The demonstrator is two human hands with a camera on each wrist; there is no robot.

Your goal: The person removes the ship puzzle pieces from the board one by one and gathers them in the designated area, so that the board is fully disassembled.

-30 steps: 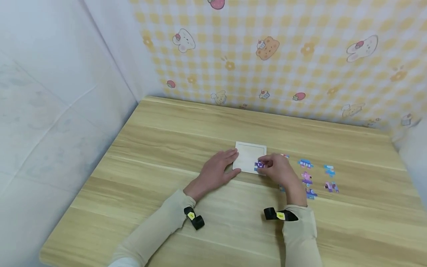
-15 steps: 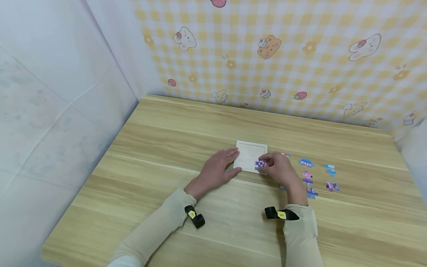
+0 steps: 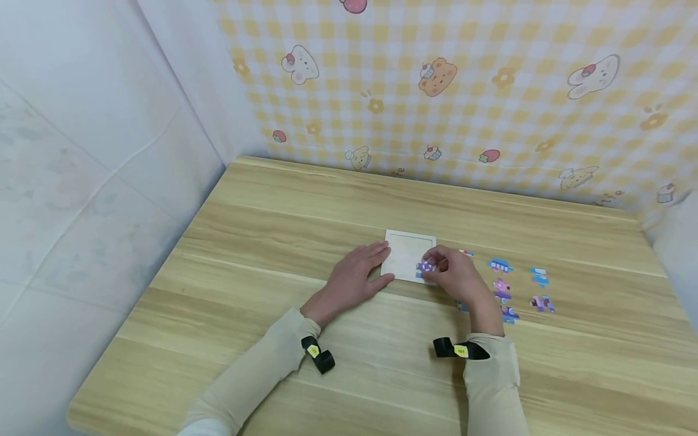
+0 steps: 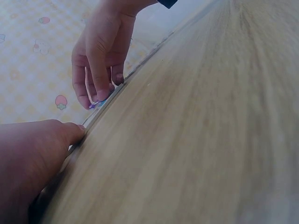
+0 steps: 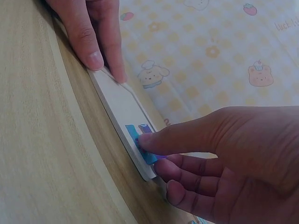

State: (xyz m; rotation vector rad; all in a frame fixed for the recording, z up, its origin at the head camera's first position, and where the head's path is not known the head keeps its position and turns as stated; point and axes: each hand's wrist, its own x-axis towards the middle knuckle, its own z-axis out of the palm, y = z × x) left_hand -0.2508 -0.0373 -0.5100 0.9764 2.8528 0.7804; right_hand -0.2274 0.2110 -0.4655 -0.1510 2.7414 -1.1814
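A white square puzzle tray with a raised rim lies on the table. My left hand rests at its left side, fingers extended, with fingertips and thumb touching the edge. At the tray's lower right corner, my right hand pinches a purple and blue jigsaw piece between thumb and fingers. In the right wrist view the thumb lies on top of this piece, which sits inside the rim; fingers cover part of it. The left wrist view shows the piece only as a sliver under the right fingertips.
Several loose jigsaw pieces lie right of the tray, among them a blue one, a pink one and a purple one. The right hand and forearm partly hide others. A checked cloth hangs behind the wooden table.
The right fingers shift very slightly on the jigsaw piece at the tray's corner. The left hand and the loose pieces keep their places; the head view wobbles a little.
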